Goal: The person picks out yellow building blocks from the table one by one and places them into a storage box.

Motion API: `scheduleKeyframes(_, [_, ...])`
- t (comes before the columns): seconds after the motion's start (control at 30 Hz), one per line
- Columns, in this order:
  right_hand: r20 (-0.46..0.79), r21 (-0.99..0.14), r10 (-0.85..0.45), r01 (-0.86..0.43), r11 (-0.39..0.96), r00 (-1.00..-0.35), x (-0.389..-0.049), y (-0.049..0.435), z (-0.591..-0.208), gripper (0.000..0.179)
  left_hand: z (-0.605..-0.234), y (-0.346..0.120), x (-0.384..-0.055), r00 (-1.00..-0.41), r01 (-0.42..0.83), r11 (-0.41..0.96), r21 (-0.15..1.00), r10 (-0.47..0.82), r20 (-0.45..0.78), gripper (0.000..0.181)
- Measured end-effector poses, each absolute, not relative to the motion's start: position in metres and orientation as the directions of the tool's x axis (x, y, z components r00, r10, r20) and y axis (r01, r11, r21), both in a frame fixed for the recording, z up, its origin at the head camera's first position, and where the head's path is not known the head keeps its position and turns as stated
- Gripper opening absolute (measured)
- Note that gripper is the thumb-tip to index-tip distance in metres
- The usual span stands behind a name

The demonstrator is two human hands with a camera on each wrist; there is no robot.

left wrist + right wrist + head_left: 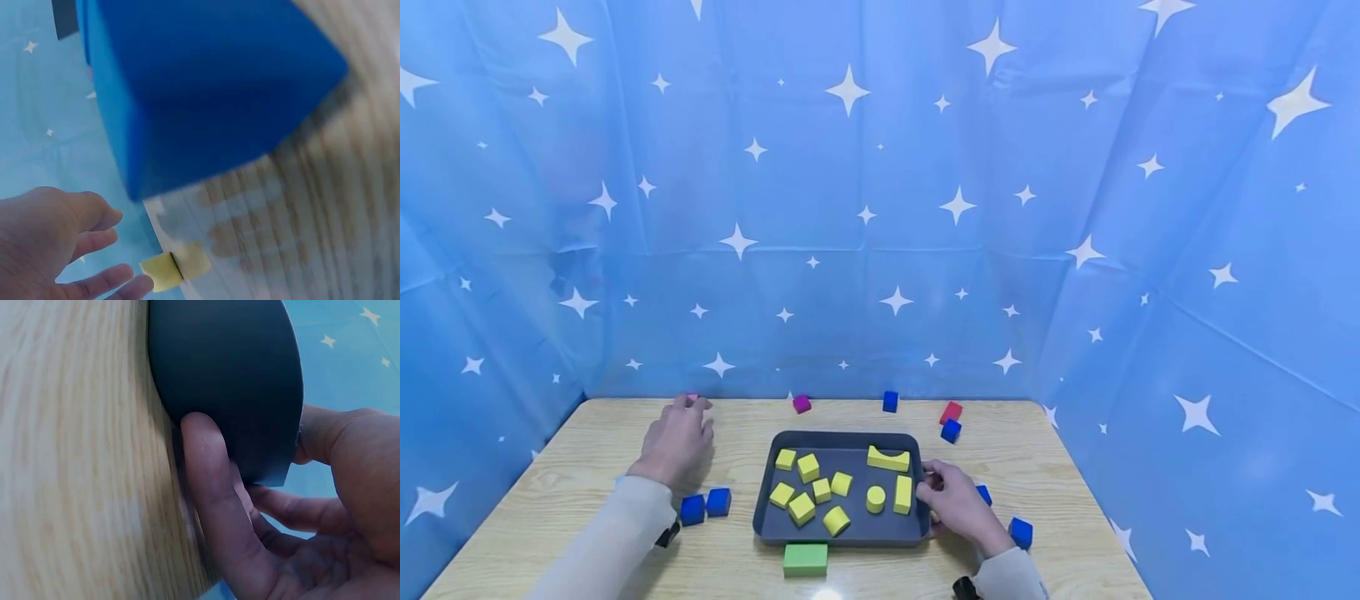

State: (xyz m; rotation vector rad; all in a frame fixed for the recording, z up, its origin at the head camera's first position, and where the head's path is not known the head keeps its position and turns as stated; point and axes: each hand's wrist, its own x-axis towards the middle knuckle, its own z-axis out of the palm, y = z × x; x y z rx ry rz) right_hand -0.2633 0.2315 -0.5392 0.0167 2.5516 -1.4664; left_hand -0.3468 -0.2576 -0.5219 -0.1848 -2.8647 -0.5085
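My right hand (957,500) grips the right side wall of a dark grey tray (850,440), with a finger along its outer face in the right wrist view. In the tray lie several yellow blocks (801,508): cubes, cylinders, a bar and an arch piece. My left hand (673,442) reaches over the table's back left, fingers loosely extended beside a pink block (692,396) partly behind them. In the left wrist view a yellow block (161,272) appears right by its fingertips. A big blurred blue block (219,94) fills the top of that view.
A green block (805,560) sits against the tray's front. Two blue cubes (706,506) lie left of it, and others (1020,532) lie right. Along the back are a magenta block (802,404), a blue block (891,402) and a red block (951,412) behind another blue cube.
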Motion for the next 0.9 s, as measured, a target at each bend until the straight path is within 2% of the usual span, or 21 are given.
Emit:
scheduleKeyframes(0.33, [-0.179, -0.844, -0.076, 0.114, 0.524, -0.981, -0.264, 0.231, -0.539, 0.062, -0.522, -0.269, -0.353, -0.994, 0.079, 0.933, 0.351, 0.045, 0.104, 0.06])
scheduleKeyframes(0.53, [-0.173, -0.85, -0.084, 0.106, 0.516, -0.981, -0.265, 0.232, -0.541, 0.063, -0.525, -0.273, -0.359, -0.994, 0.079, 0.936, 0.343, 0.048, 0.096, 0.066])
scheduleKeyframes(0.67, [-0.178, -0.854, -0.088, 0.11, 0.508, -0.98, -0.265, 0.233, -0.541, 0.063, -0.524, -0.274, -0.36, -0.994, 0.086, 0.935, 0.343, 0.057, 0.093, 0.064])
scheduleKeyframes(0.9, [-0.182, -0.858, -0.094, 0.111, 0.502, -0.979, -0.265, 0.233, -0.542, 0.063, -0.528, -0.272, -0.359, -0.993, 0.1, 0.929, 0.356, 0.072, 0.093, 0.046])
